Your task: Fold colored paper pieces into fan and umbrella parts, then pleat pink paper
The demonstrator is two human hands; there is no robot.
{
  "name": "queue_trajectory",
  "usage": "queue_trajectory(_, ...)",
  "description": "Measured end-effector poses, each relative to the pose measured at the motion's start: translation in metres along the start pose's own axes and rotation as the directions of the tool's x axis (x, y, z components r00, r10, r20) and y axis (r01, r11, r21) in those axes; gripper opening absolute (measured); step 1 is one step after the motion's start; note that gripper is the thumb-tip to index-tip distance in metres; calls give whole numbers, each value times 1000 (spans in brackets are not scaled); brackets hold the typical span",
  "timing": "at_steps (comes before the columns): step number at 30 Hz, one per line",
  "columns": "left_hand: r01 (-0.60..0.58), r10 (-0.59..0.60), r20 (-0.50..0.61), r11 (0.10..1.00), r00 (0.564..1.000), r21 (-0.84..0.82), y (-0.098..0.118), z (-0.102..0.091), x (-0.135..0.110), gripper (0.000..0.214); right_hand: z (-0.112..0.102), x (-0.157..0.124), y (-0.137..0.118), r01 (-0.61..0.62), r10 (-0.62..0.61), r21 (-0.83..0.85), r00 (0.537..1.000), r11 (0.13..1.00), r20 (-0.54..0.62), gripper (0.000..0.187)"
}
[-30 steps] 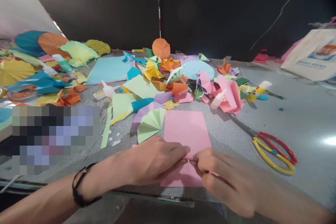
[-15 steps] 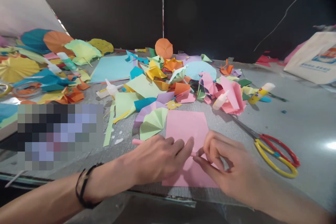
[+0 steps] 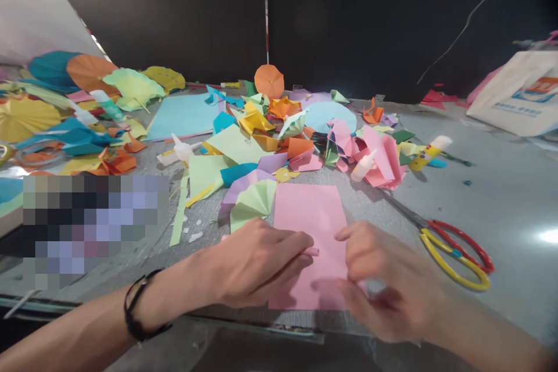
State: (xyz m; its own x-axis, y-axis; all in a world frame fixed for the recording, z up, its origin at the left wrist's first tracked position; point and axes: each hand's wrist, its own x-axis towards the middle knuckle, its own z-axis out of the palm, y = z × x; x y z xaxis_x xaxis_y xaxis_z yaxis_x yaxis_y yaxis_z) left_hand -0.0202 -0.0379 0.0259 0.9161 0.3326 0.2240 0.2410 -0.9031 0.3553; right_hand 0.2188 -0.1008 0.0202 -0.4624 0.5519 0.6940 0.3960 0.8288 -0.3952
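Note:
A pink paper sheet (image 3: 310,214) lies flat on the grey table (image 3: 501,197) in front of me. My left hand (image 3: 259,261) rests on its left edge, fingers closed round a thin pink rolled paper stick (image 3: 313,251) whose tip pokes out to the right. Slightly blurred, my right hand (image 3: 383,282) hovers over the sheet's lower right corner. It is apart from the stick, thumb and fingers spread, holding nothing. A black band circles my left wrist.
Red and yellow scissors (image 3: 457,253) lie to the right of my right hand. A folded green fan (image 3: 253,200) touches the sheet's left side. Behind are heaps of coloured paper scraps, paper umbrellas (image 3: 269,80), glue bottles (image 3: 429,151) and a white tote bag (image 3: 518,93).
Both hands pinched the pink stick together over the sheet. My right hand has since let go and drawn back towards me, while my left hand keeps hold of the stick.

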Motion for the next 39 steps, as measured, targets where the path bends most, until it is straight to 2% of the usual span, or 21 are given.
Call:
queue_trajectory(3,-10,11,27,1000,1000,-10,0,0,-1,19,3,-4,-1,210,-194,-99,969,973,152,25)
queue_trajectory(6,5,-6,41,1000,999,7,-1,2,0,19,9,-8,0,312,-274,-165,937,936,216,34)
queue_trajectory(13,12,-10,117,1000,993,-12,-6,6,2,14,15,-11,3,340,-283,-232,927,911,248,36)
queue_trajectory(17,21,-32,121,996,992,87,-8,9,0,8,18,-13,1,309,-257,-235,939,921,229,34)
queue_trajectory(19,10,-26,124,991,992,130,-9,11,0,6,18,-12,-1,225,-195,-164,965,961,177,32)
queue_trajectory(22,-12,-4,115,990,993,143,-9,11,-1,7,11,-8,-4,-32,23,70,991,997,131,26)
queue_trajectory(25,-19,-2,121,985,993,173,-8,10,0,8,1,-1,-6,-245,203,246,962,938,183,25)
queue_trajectory(30,-32,-23,185,956,983,290,-5,12,1,7,-6,0,-3,-373,302,277,916,886,265,33)
queue_trajectory(32,-28,-42,199,941,979,337,-4,14,1,13,-6,-2,-1,-438,366,279,889,855,275,38)
queue_trajectory(35,-29,-54,188,909,981,415,-3,15,1,29,-6,-3,1,-541,464,362,840,759,282,46)
queue_trajectory(39,-44,-64,214,884,975,466,0,14,3,35,-4,0,7,-620,539,573,774,536,333,53)
